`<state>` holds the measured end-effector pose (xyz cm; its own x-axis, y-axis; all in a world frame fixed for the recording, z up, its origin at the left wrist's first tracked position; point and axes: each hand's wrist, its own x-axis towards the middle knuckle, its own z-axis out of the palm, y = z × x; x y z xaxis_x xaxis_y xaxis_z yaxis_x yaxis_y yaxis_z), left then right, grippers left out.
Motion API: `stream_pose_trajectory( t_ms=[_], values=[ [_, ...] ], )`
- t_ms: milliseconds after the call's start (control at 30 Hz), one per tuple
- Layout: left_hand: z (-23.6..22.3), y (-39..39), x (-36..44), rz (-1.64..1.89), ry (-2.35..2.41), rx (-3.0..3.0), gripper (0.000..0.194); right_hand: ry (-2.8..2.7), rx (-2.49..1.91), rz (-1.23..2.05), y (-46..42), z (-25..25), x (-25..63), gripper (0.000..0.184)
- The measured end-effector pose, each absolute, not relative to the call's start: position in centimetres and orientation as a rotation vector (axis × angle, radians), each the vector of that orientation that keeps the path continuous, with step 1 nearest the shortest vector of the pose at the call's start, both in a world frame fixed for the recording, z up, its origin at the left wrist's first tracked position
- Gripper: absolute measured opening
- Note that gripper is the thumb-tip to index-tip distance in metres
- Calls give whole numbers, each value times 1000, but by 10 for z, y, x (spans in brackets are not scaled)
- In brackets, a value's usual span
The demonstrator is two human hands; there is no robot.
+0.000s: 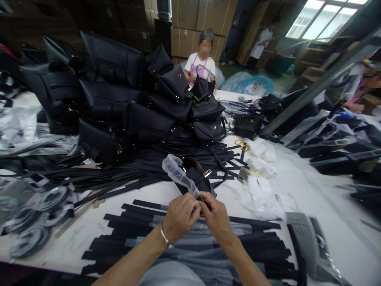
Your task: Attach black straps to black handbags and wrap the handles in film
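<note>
Close together above the table, my left hand (181, 213) and my right hand (216, 214) are both closed, fingers pinching the lower end of a plastic-wrapped strap (180, 171). From there the strap, in clear, wrinkled film, arches up and away over a small black handbag (199, 182). A gold buckle (207, 173) shows on the bag's far side. My fingertips hide the exact spot they grip. Beneath my wrists lies a spread of black strips (119, 234), some with translucent film around their middles.
Black handbags (110, 99) are heaped across the far side. Coiled straps (53, 198) lie at left, yellow-handled scissors (241, 145) and white scraps (262, 190) at right. A grey tape dispenser (309, 242) stands near right. A person (205, 63) handles a bag across the table.
</note>
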<state>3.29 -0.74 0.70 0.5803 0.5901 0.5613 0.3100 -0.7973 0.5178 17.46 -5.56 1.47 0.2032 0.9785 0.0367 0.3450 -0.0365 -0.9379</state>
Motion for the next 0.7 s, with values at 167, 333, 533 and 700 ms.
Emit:
stream_pose_trajectory(
  t_ms=[167, 333, 533, 700],
  values=[
    [9, 0, 25, 957, 1051, 1762, 15, -1134, -1543, 1024, -55, 18, 177, 50],
    [8, 10, 39, 776, 940, 1232, 21, -953, -1503, 1085, -56, 17, 174, 33],
    [9, 12, 55, 752, 920, 1093, 21, -840, -1481, 1148, -59, 15, 179, 32],
    [8, 14, 57, 798, 947, 1092, 22, -1143, -1611, 1056, -70, 8, 193, 29]
  ],
)
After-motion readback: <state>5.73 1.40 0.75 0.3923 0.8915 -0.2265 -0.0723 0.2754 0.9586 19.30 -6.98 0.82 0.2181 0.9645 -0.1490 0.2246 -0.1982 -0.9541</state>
